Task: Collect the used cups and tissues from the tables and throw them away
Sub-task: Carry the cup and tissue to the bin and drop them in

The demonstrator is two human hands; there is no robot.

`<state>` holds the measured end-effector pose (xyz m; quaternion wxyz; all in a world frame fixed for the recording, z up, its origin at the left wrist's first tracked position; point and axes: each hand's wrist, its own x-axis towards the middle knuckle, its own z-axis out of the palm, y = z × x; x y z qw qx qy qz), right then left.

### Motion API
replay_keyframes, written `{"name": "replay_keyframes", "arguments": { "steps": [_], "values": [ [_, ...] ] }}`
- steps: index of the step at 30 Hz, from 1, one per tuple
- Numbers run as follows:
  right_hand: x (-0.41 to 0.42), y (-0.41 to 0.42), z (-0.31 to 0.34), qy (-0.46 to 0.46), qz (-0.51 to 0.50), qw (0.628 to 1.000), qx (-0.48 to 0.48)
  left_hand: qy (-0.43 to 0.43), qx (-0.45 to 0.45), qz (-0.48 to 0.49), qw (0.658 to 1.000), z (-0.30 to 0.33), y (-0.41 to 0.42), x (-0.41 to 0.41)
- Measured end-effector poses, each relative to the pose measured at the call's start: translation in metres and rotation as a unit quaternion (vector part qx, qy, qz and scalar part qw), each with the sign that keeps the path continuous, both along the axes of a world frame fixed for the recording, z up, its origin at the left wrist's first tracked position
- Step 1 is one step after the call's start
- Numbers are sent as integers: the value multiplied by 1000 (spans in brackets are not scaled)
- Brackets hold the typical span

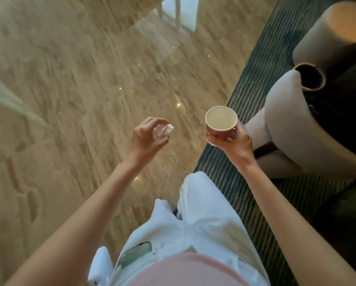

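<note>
Red paper cup (219, 129) stands nearly upright in the air, mouth up toward the camera and pale inside, gripped round its wall by the right hand (236, 144), while the left hand (147, 136) pinches a crumpled white tissue (164, 131) in curled fingers, the two hands apart at about one height. Just right of the cup sits a grey armchair (292, 129) on a dark striped rug (253, 79), with a second grey seat (325, 32) farther back. Left of the rug's edge the glossy tan floor (70, 79) lies broad under the tissue, blurred, and white trousers (202, 213) fill the bottom
</note>
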<state>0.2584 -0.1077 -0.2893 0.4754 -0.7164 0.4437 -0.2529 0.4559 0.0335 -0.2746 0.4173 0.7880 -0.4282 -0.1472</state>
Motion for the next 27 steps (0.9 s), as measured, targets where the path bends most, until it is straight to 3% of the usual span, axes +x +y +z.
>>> {"name": "replay_keyframes", "arguments": {
  "steps": [16,27],
  "values": [
    [91,-358,-14,-87,-160,975,124,-22,-8,-135,991,17,-421,129],
    [121,-578,-54,-102,-290,946,100,-18,14,-259,966,-20,-706,167]
  ]
}}
